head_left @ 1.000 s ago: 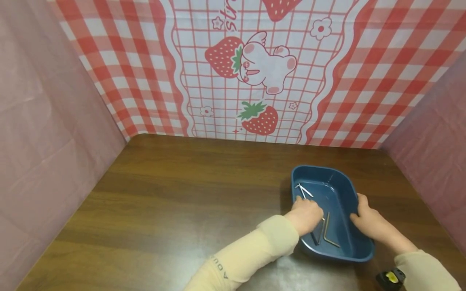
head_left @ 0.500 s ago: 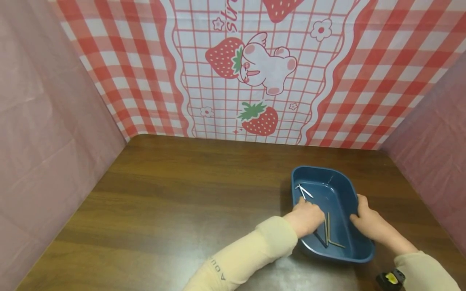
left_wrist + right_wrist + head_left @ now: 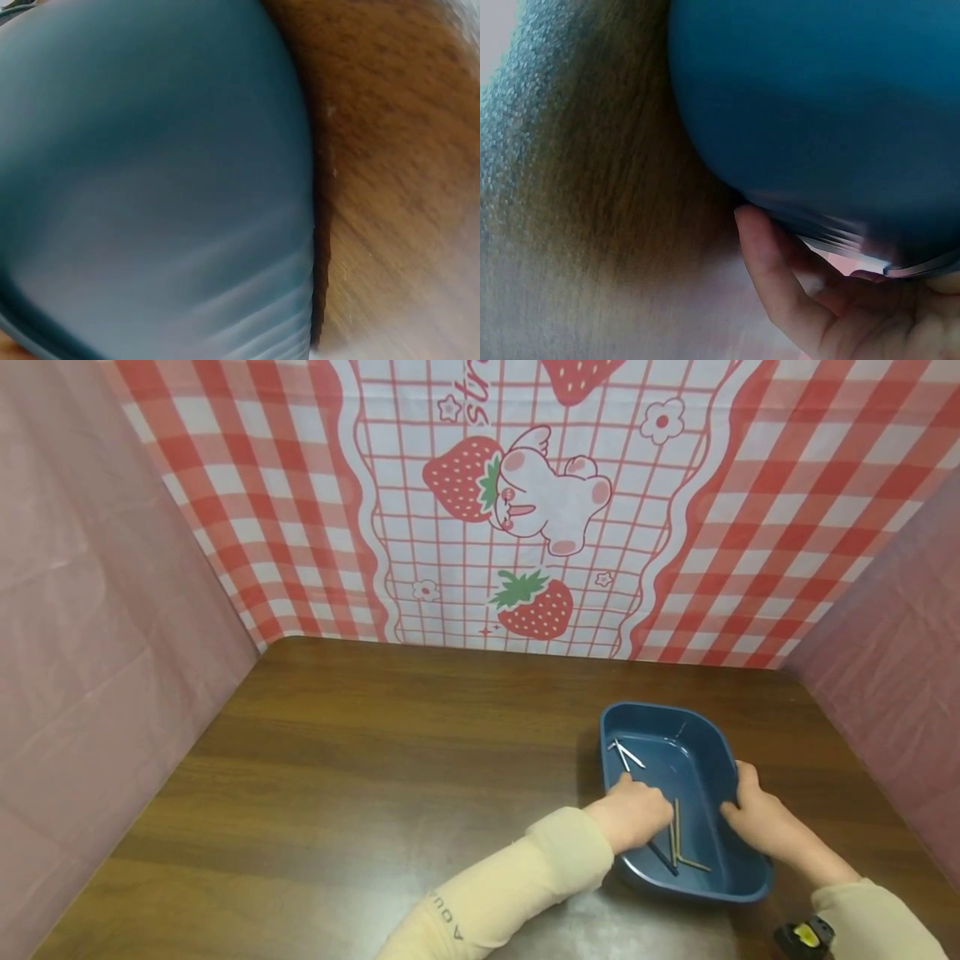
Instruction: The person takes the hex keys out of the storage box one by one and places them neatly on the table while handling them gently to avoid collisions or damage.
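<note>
A deep blue plastic bin (image 3: 701, 747) stands on the right part of the wooden table. My left hand (image 3: 630, 814) reaches over its near left wall, knuckles up; the fingertips are hidden, so whether they pinch anything cannot be told. Just below that hand a dark hex key (image 3: 663, 858) sticks out, beside brass-coloured hex keys (image 3: 678, 835) on the bin floor. Thin silver rods (image 3: 632, 754) lie at its far left. My right hand (image 3: 761, 814) grips the right rim, thumb inside; in the right wrist view a finger (image 3: 761, 244) lies against the outer wall (image 3: 817, 127).
The brown wooden table (image 3: 360, 760) stretches out to the left of the bin. A red checked cloth (image 3: 300, 510) with strawberries hangs behind it, and pink cloths (image 3: 112, 593) close off both sides. A small black and yellow device (image 3: 806, 935) sits at my right wrist.
My left hand has shifted slightly right inside the bin. The dark and brass-coloured hex keys below it have slid and turned a little to the right. My right hand keeps its hold.
</note>
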`<state>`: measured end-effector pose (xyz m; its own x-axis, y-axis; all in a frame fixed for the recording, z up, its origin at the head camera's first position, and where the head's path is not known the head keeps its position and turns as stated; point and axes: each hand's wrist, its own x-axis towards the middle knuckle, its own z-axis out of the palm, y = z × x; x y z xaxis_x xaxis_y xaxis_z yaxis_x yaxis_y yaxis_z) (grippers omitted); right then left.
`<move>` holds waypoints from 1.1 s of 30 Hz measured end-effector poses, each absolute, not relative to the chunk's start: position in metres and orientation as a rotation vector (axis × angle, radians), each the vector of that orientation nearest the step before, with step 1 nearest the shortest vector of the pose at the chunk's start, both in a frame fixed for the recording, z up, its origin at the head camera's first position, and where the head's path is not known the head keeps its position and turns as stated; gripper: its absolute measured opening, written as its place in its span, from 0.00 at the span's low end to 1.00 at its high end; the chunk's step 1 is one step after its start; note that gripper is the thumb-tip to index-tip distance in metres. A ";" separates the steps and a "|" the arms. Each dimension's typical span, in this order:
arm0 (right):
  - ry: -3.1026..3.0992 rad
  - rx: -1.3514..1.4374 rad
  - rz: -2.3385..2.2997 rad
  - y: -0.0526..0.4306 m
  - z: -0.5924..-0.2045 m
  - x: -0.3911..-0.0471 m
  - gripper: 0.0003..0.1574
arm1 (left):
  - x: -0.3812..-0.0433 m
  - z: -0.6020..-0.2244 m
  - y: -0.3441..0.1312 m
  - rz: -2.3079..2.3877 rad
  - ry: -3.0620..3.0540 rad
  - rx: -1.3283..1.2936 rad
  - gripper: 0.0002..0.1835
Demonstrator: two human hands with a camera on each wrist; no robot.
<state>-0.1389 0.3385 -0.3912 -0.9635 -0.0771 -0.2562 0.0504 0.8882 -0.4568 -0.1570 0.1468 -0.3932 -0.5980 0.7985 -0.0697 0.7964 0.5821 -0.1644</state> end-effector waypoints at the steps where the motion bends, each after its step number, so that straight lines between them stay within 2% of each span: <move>1: 2.800 -0.022 -0.683 0.338 -0.391 -0.139 0.40 | -0.157 -0.394 0.147 0.289 -2.780 -1.399 0.11; 16: 2.840 0.016 -0.677 0.334 -0.392 -0.137 0.42 | -0.155 -0.393 0.146 0.395 -2.653 -1.423 0.11; 33: 2.854 0.051 -0.659 0.335 -0.394 -0.138 0.41 | -0.149 -0.384 0.135 0.243 -2.664 -1.469 0.09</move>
<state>-0.1379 0.3354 -0.3939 -0.9770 -0.0139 -0.2130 0.0809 0.8993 -0.4299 -0.1494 0.1352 -0.3841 -0.5332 0.8460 0.0020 0.8317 0.5247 -0.1817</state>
